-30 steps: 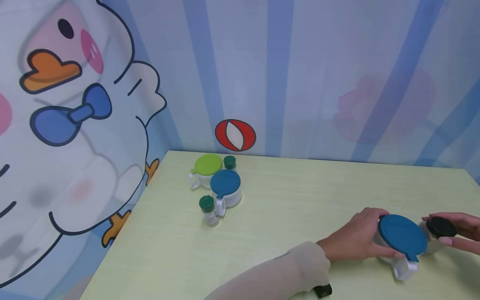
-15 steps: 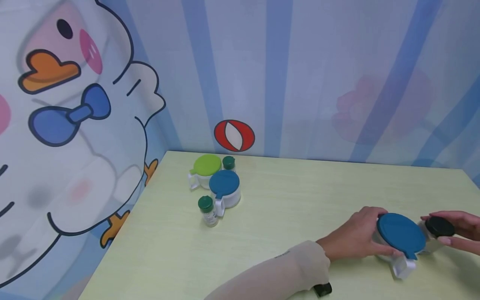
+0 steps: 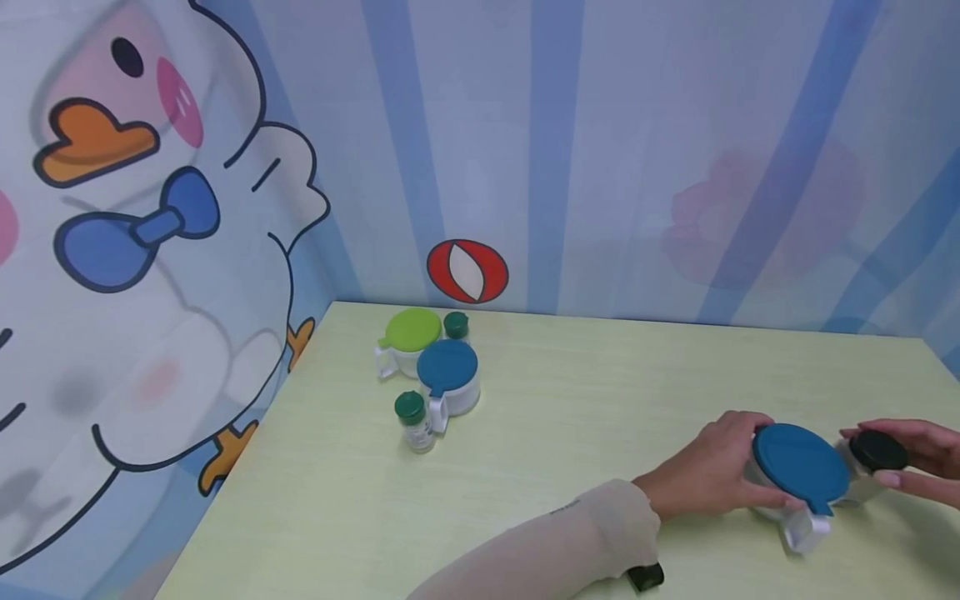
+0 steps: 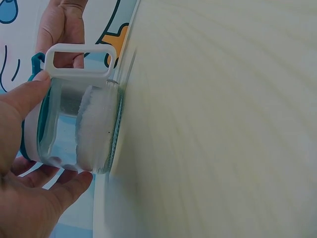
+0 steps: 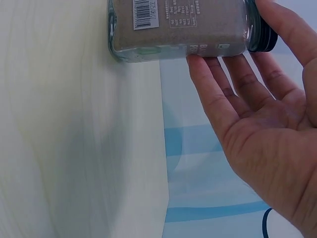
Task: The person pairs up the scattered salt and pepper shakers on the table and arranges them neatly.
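Observation:
At the right side of the table, my left hand (image 3: 708,471) grips a seasoning jar (image 3: 801,465) with a blue lid and white handle. The left wrist view shows white granules inside this clear jar (image 4: 94,129), thumb near the lid and fingers beneath the far side. Right beside it, my right hand (image 3: 926,462) holds a square glass spice jar (image 3: 879,452) by its sides, below the black cap. Brownish powder fills that spice jar (image 5: 198,29), which bears a barcode label. Both jars stand upright at table level; whether their bases touch the table I cannot tell.
Back left on the pale table (image 3: 570,400) stand a green-lidded jar (image 3: 412,331), a blue-lidded jar (image 3: 450,367) and two green-capped bottles, one in front (image 3: 415,421) and one behind (image 3: 456,325). A printed wall (image 3: 622,167) borders the table. Something black (image 3: 645,577) shows below the left sleeve.
The head view has drifted slightly, and both hands with their jars sit a touch higher and further left in it. Each hand keeps the same hold.

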### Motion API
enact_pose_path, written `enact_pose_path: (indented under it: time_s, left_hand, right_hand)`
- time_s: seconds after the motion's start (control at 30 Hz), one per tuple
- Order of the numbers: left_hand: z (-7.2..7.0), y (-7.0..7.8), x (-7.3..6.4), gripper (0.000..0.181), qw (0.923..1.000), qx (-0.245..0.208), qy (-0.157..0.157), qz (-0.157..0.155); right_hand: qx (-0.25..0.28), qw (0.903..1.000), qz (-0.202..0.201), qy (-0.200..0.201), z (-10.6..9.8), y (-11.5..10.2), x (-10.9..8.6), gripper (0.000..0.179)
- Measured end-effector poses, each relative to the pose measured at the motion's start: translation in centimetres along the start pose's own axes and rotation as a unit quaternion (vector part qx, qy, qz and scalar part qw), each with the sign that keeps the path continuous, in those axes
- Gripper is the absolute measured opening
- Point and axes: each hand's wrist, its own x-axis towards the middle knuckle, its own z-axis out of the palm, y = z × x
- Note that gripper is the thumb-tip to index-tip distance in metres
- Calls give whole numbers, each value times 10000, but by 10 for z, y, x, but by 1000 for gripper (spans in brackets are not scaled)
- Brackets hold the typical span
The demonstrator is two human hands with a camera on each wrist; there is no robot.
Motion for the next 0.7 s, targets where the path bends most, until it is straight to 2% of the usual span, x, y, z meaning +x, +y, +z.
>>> enact_pose_path:
  time_s: [0.43,0.7]
  left_hand:
    - [2,0,2,87,10000,21,15,-92]
    - [2,-1,2,87,9999,65,105,65]
  right_hand:
    - [95,9998,172,-80,0,1,0,51]
    - [161,9998,110,-79,-1,0,0,51]
